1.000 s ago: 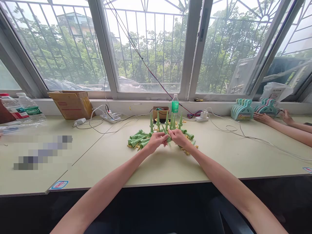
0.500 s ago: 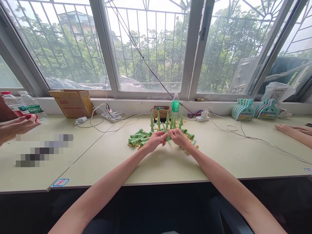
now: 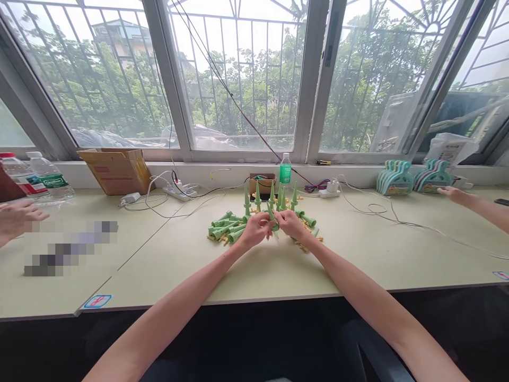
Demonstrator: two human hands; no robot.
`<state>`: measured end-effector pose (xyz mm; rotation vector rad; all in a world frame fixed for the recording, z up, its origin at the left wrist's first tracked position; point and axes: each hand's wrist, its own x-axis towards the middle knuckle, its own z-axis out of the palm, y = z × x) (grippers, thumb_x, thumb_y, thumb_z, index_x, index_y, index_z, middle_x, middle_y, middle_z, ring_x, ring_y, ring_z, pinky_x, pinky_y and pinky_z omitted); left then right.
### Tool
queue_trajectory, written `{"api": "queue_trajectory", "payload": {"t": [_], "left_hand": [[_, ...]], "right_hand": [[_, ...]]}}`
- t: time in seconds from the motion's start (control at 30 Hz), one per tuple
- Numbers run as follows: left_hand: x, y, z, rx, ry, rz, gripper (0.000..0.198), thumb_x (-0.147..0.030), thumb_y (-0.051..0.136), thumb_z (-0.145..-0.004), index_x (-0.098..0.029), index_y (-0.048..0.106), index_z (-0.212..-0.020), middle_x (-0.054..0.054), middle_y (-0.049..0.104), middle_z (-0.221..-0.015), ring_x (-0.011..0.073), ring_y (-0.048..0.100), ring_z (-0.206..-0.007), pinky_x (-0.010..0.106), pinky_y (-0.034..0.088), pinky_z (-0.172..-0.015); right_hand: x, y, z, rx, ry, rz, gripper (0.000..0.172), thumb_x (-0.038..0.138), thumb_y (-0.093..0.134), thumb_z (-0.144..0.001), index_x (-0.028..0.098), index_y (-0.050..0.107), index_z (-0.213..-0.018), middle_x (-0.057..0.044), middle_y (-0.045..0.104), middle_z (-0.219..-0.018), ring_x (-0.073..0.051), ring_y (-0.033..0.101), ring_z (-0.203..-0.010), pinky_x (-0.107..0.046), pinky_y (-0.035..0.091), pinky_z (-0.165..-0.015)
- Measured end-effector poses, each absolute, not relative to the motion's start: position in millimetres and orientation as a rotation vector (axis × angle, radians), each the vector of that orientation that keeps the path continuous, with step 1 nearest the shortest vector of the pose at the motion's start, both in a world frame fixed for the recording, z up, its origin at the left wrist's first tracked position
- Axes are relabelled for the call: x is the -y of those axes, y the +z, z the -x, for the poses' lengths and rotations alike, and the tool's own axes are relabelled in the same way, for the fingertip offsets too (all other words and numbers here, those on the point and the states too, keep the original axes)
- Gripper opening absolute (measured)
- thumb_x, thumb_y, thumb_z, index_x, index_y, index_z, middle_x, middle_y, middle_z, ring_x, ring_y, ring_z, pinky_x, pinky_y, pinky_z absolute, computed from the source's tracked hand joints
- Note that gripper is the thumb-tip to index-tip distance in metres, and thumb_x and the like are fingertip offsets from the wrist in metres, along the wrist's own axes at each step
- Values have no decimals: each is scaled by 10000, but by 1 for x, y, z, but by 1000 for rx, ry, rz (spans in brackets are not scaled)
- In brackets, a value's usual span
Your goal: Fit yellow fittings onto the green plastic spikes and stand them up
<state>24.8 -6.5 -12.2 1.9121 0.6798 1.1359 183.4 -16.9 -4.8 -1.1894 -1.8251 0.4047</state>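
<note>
My left hand (image 3: 255,230) and my right hand (image 3: 290,224) meet over the middle of the pale green table (image 3: 246,265), both pinched on one green cone-shaped spike (image 3: 272,217) held between them. Just left of my hands lies a heap of green spikes (image 3: 223,229) on their sides, with small yellow pieces among them. Behind my hands a row of green spikes (image 3: 270,196) stands upright, tips up. More spikes and yellow bits (image 3: 308,223) lie right of my right hand.
A green-labelled bottle (image 3: 285,169) and a small brown box (image 3: 262,183) stand at the back by the window. A cardboard box (image 3: 118,168), power strip (image 3: 181,191) and cables lie left. Another person's hand (image 3: 18,218) is far left; another's arm (image 3: 473,204) reaches toward teal packs (image 3: 395,179).
My hands stay together on the spike, shifting only slightly. The person's hand at far left has dropped and let go of a red thing. The arm at right has reached back toward the teal packs.
</note>
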Motion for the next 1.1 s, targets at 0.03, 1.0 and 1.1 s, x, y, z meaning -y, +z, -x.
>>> {"api": "queue_trajectory", "payload": {"t": [0.03, 1.0, 1.1], "left_hand": [[6, -13, -25, -688, 1125, -1899, 365, -487, 609, -808, -154, 510, -694, -9, 482, -660, 107, 574, -475, 228, 443, -394], [0, -10, -25, -751, 1275, -1827, 414, -547, 519, -844, -185, 442, -659, -49, 443, -502, 89, 497, -437, 226, 417, -438], [-1, -10, -24, -738, 1241, -1771, 422, -569, 526, -836, -178, 477, -685, -50, 426, -486, 85, 469, -425, 223, 407, -414]], "right_hand": [[17, -5, -183, 1821, 395, 1193, 425, 408, 335, -878, 200, 294, -509, 46, 228, -503, -87, 215, -495, -251, 190, -482], [23, 0, -180, 1870, 269, 1081, 400, 435, 339, -929, 196, 333, -608, 41, 350, -547, -96, 301, -522, -246, 245, -527], [25, 0, -180, 1898, 244, 1076, 401, 437, 352, -930, 192, 342, -612, 39, 371, -552, -93, 294, -523, -245, 235, -527]]}}
